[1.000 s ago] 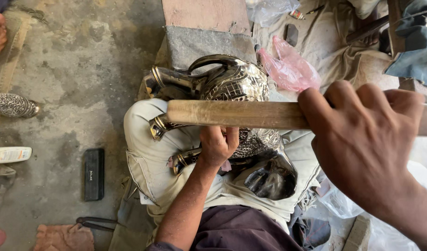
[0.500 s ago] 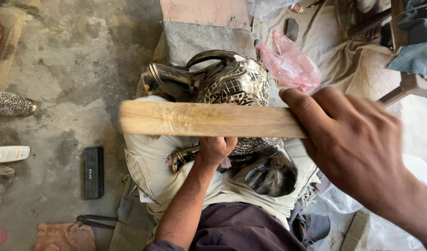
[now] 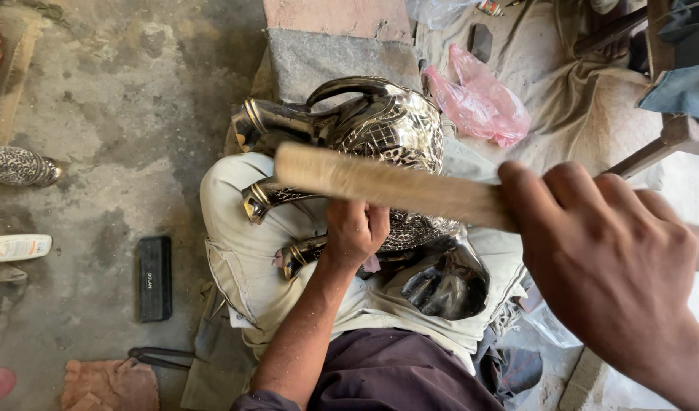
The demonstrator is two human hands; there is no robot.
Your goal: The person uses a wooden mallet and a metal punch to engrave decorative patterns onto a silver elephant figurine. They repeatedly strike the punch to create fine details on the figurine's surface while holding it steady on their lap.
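On the grey concrete floor (image 3: 98, 114), which fills the left half of the view, a person sits with a pale cloth (image 3: 246, 251) spread over the lap. At the middle of that cloth lies a large engraved metal vessel (image 3: 391, 125), dark and shiny, its spout pointing toward the cloth's left edge and its curved handle arching toward the stone block (image 3: 338, 53) just beyond the far edge. A second, smoother dark metal piece (image 3: 444, 285) rests near the cloth's right edge, touching the vessel's underside.

The right hand (image 3: 612, 270) fills the lower right of the view, its fingers wrapped tight around one end of a long wooden stick (image 3: 387, 183), which slants across above the vessel with its free end over the spout. The left hand (image 3: 355, 228) presses down on the vessel's lower part, fingers curled together against the metal; whether it also pinches a small tool there cannot be told.

A pink plastic bag (image 3: 479, 103) lies beyond the cloth's far right corner. On the floor off the cloth's left edge sits a black rectangular block (image 3: 154, 278), and near the cloth's near left corner lie dark pliers (image 3: 163, 356). A white tube (image 3: 16, 247) rests at the floor's left edge.
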